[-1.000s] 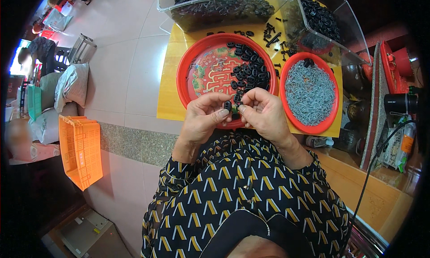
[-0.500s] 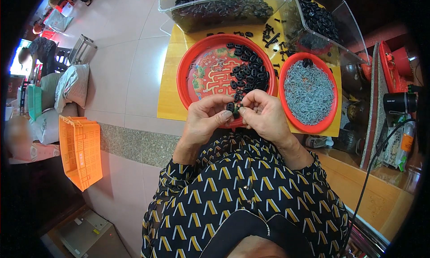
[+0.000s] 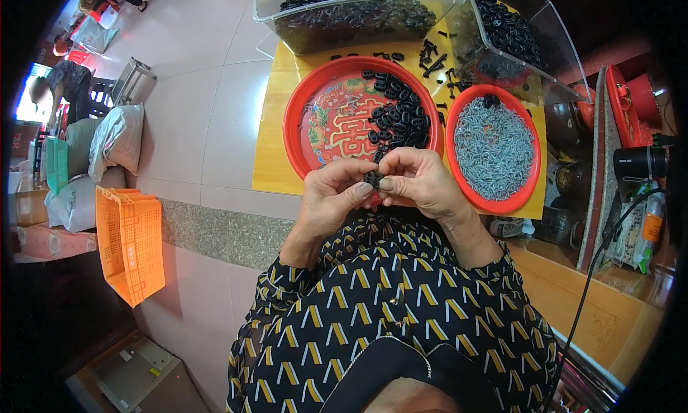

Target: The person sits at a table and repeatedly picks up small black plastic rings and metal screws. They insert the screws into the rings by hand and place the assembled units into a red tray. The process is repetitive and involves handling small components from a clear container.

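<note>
I see left hand, right hand fingertip-pinching one black piece | at desk's near edge | risk: slack or misaligned pinch could drop it overboard

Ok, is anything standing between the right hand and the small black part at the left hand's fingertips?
Nothing visible. The right hand is close beside the black part, which the left hand pinches; whether the right grips it too is hard to tell. The red round tray lies beyond them, not between.
</note>
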